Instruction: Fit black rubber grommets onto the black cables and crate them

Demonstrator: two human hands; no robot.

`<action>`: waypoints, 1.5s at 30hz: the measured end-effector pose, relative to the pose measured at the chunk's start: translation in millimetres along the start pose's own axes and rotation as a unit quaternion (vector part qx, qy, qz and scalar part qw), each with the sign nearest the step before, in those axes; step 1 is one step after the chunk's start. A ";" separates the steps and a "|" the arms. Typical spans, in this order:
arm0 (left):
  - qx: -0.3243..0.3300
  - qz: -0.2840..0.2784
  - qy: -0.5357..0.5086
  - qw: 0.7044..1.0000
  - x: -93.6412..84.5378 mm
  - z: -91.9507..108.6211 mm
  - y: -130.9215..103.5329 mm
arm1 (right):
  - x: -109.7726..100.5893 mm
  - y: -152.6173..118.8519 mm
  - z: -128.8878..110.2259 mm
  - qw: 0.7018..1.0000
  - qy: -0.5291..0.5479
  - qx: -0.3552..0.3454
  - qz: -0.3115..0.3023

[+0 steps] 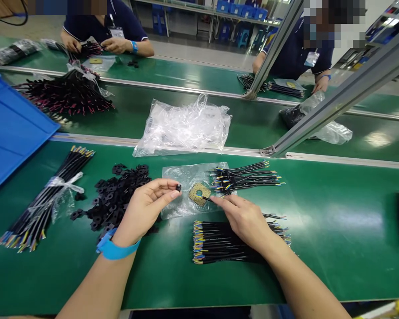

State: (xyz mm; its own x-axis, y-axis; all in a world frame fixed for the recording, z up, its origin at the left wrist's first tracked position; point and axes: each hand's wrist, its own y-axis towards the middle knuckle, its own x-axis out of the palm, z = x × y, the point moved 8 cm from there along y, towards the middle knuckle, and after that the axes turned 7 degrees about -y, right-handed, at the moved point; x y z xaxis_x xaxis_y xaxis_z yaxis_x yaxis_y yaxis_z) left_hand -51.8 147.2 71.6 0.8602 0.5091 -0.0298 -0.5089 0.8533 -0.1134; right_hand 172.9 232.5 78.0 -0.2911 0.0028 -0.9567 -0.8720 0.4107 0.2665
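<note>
Between the thumb and fingers of my left hand (pixel 149 208) is a small black plastic part (pixel 178 188). My right hand (pixel 244 217) pinches a short black cable (pixel 206 199), its stripped coloured wire ends over a yellow sponge (pixel 198 194) with a hole in it. The sponge lies on a clear plastic bag (pixel 173 173). Below my right hand is a row of black cables (pixel 219 241) with coloured ends. Further back, cables with black parts on them (pixel 246 177) rest partly on the bag. A heap of black plastic parts (pixel 111 199) lies left of my left hand.
A tied cable bundle (pixel 49 199) lies at the left, near a blue bin (pixel 13 128). Crumpled clear bags (pixel 186 126) lie across the metal rail. A slanted metal post (pixel 335 93) rises at the right. Two people work across the green table (pixel 346 248).
</note>
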 end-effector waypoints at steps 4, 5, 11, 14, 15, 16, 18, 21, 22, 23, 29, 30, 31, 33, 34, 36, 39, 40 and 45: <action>-0.080 -0.051 -0.121 0.988 19.4 -13.8 -2.2 | -31.3 -1.5 -4.5 0.988 0.120 -0.002 0.092; -0.095 -0.062 -0.140 0.984 23.7 -16.1 -3.4 | -36.6 -2.0 -6.2 0.985 0.132 -0.004 0.106; -0.156 -0.095 -0.209 0.961 40.5 -21.7 -11.1 | -47.1 -5.3 -13.1 0.980 0.117 -0.016 0.158; -0.168 -0.100 -0.220 0.956 44.1 -22.8 -13.1 | -42.3 -6.7 -14.2 0.984 0.088 -0.020 0.156; -0.167 -0.100 -0.222 0.955 44.4 -22.9 -13.3 | -40.5 -7.4 -14.7 0.985 0.072 -0.021 0.153; -0.164 -0.099 -0.221 0.956 44.1 -22.8 -13.3 | -39.4 -8.5 -15.4 0.987 0.053 -0.023 0.152; -0.150 -0.092 -0.207 0.962 42.0 -21.9 -12.9 | -39.2 -11.1 -17.7 0.987 0.010 -0.029 0.155; -0.120 -0.093 -0.129 0.980 39.2 -18.8 -13.3 | -42.1 -14.1 -23.6 0.985 -0.033 -0.047 0.163; -0.112 -0.101 -0.097 0.984 40.1 -18.0 -14.1 | -43.1 -14.4 -26.1 0.984 -0.038 -0.056 0.163; -0.106 -0.111 -0.071 0.986 41.9 -17.7 -15.2 | -44.0 -14.5 -28.5 0.983 -0.040 -0.064 0.165; -0.093 -0.141 -0.053 0.984 54.2 -20.8 -21.7 | -46.8 -12.3 -35.4 0.979 -0.005 -0.083 0.186; -0.082 -0.140 -0.049 0.986 55.0 -20.1 -22.5 | -47.1 -11.7 -35.6 0.978 0.005 -0.082 0.191; -0.065 -0.138 -0.038 0.988 55.1 -18.3 -23.1 | -47.6 -10.9 -35.5 0.977 0.016 -0.078 0.196; -0.013 -0.130 0.000 0.991 53.9 -11.3 -24.4 | -48.3 -9.1 -34.9 0.976 0.044 -0.069 0.202; 0.017 -0.127 0.022 0.992 53.4 -6.5 -25.2 | -48.2 -8.1 -34.3 0.976 0.062 -0.064 0.200; 0.073 -0.128 0.057 0.987 53.9 3.2 -27.4 | -45.3 -5.9 -33.0 0.977 0.103 -0.052 0.178; 0.122 -0.145 0.077 0.979 57.8 13.1 -30.7 | -36.2 -3.6 -30.9 0.980 0.159 -0.029 0.120; 0.131 -0.150 0.082 0.976 59.1 15.1 -31.5 | -33.4 -3.3 -30.4 0.979 0.174 -0.024 0.103; 0.153 -0.170 0.098 0.969 63.4 18.4 -34.2 | -23.8 -0.7 -28.4 0.970 0.238 -0.006 0.047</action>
State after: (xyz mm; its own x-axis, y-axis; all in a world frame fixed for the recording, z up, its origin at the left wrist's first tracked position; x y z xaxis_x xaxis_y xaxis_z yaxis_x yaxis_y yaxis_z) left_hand 19.6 152.3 91.9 0.9543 0.1870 -0.2331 -0.1550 0.9766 0.1491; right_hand 169.3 206.2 103.9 -0.5165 -0.3826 -0.7660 -0.8359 0.4191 0.3544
